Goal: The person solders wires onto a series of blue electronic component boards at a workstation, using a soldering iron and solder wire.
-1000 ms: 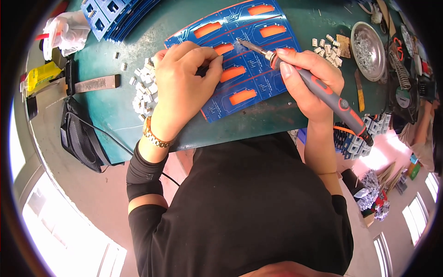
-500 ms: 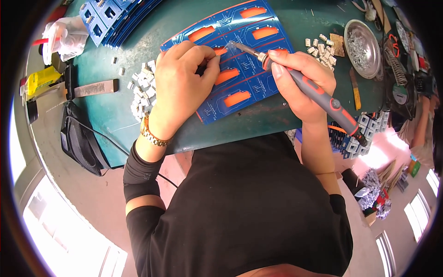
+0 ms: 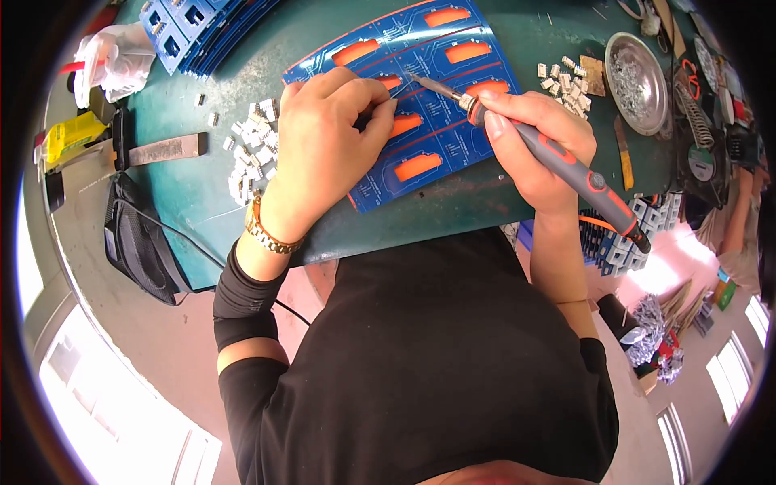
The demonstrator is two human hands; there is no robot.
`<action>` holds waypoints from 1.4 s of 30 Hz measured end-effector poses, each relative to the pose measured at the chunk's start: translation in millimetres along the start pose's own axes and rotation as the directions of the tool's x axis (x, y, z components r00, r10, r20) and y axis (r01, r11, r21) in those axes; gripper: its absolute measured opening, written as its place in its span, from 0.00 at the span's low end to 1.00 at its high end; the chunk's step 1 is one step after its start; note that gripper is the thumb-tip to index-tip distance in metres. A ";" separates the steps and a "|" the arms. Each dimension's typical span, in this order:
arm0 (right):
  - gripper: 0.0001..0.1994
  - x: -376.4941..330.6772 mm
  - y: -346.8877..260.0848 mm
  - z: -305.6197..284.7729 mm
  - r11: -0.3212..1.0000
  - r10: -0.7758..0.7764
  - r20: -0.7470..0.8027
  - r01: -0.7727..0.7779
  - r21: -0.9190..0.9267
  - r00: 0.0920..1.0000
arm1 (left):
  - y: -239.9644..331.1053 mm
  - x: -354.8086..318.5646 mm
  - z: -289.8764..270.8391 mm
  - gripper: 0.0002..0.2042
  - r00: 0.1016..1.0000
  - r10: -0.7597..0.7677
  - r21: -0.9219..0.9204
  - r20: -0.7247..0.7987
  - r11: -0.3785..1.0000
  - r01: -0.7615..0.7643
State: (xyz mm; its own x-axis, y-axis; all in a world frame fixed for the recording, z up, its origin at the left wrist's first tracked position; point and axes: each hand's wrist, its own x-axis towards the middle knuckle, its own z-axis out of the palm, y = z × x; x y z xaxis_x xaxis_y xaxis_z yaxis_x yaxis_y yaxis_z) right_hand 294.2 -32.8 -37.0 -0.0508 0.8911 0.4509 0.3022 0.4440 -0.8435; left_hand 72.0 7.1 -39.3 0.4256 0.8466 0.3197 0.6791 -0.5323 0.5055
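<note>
A blue circuit board panel [image 3: 449, 145] with several rounded cut-outs, orange showing through them, lies on the green work mat. My right hand [image 3: 546, 149] grips a grey and red soldering iron [image 3: 566, 166] like a pen, its tip at the middle of the panel, close to my left fingers. Resting over the panel's left part is my left hand [image 3: 327, 145], fingers curled and thumb near the index finger. Whatever those fingertips pinch, if anything, is hidden. Beside this hand lies a pile of small white connectors [image 3: 255, 145].
More white connectors [image 3: 566, 85] lie right of the panel, near a metal dish [image 3: 634, 85] of scraps and a yellow-handled knife [image 3: 624, 158]. Blue boards [image 3: 202, 36] are stacked at the far left. A flat metal bar [image 3: 170, 149] and a yellow object [image 3: 74, 139] sit left.
The panel and both hands have shifted slightly to the right. The iron's tip has moved a little right with my right hand; it stays near my left fingers.
</note>
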 end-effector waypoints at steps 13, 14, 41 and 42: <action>0.12 -46.1 -13.8 -110.5 0.974 -0.193 -0.569 0.086 -0.209 0.799 | -9.5 -10.2 -18.1 0.04 0.991 -0.131 -0.187 -0.023 0.974 0.125; 0.11 -48.0 -5.5 -118.8 0.951 -0.237 -0.547 0.078 -0.299 0.803 | -11.0 -9.2 -18.9 0.04 0.991 -0.128 -0.190 -0.028 0.974 0.120; 0.09 37.3 13.0 22.9 0.998 0.049 -0.052 -0.047 0.041 0.997 | -31.9 26.4 -0.3 0.02 0.995 -0.075 0.006 -0.071 0.997 0.075; 0.09 37.0 13.9 22.5 0.997 0.052 -0.054 -0.049 0.057 0.997 | -31.5 26.8 -0.2 0.02 0.995 -0.078 0.005 -0.069 0.997 0.078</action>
State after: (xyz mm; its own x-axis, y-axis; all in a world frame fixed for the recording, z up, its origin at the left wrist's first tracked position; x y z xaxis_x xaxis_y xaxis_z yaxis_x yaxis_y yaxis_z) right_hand 275.1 8.5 -38.7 0.0169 0.9066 0.4216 0.2492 0.4045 -0.8799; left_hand 61.9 46.6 -46.5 0.3292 0.8832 0.3341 0.7135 -0.4645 0.5246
